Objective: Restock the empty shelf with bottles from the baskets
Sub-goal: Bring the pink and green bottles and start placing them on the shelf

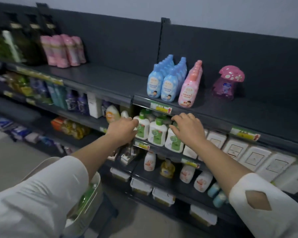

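- Reaching into a dark store rack, a person in white sleeves works both hands among three white bottles with green labels, all standing at the front of the second shelf point(172, 154).
- Left hand point(122, 128) curls round the side of the left bottle point(143, 130), gripping it at the left end of the row.
- Right hand point(187, 127) lies over the right bottle point(175, 141), its fingers bent down around the green cap in a hold.
- Middle bottle point(157, 133) stands upright between the other two, close against both.
- Basket point(95, 198) sits low at the left, partly hidden under the left sleeve; its green-and-white contents are too blurred to make out.
- Top shelf point(110, 81) carries blue bottles point(163, 86) in two rows, a row of pink bottles point(189, 91) just beside them, and a purple mushroom bottle point(228, 83) standing apart to the right.
- White packs point(258, 157) line the second shelf to the right of the right hand.
- Below, more white bottles with orange prints point(150, 161) stand on a lower shelf.
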Tool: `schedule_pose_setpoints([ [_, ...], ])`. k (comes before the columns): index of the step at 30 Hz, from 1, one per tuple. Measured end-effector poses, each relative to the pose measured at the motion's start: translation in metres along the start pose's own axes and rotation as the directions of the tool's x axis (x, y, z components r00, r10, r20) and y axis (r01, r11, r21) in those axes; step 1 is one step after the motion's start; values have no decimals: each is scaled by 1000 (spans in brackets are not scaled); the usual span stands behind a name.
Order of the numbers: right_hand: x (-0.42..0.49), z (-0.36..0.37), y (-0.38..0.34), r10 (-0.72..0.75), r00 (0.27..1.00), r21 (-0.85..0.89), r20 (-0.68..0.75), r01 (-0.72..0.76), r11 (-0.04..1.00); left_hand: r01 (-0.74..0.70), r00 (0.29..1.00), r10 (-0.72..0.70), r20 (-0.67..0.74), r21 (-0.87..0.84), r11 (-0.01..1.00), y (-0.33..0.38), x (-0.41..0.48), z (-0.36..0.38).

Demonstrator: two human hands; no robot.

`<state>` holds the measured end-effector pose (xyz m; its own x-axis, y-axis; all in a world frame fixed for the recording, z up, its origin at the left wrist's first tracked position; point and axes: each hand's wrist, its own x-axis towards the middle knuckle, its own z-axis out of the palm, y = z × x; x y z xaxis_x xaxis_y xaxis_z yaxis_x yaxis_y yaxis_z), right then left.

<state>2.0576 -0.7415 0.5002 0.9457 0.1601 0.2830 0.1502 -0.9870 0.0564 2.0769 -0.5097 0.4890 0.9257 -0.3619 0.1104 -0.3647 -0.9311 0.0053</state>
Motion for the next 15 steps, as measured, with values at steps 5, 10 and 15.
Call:
schedule_pose_setpoints([
  [5, 23, 36, -99, -147, 986, 63, 83, 141, 988, 109, 990, -114, 86, 65, 992, -98, -53, 25],
  [10, 38, 82, -200, -267, 939, 125, 219, 245, 961, 223, 949, -232, 214, 66, 973, -191, -102, 56],
  [15, 44, 128, -281, -360, 868, 190, 342, 311, 931, 315, 893, -300, 337, 11, 949, -254, -143, 92],
])
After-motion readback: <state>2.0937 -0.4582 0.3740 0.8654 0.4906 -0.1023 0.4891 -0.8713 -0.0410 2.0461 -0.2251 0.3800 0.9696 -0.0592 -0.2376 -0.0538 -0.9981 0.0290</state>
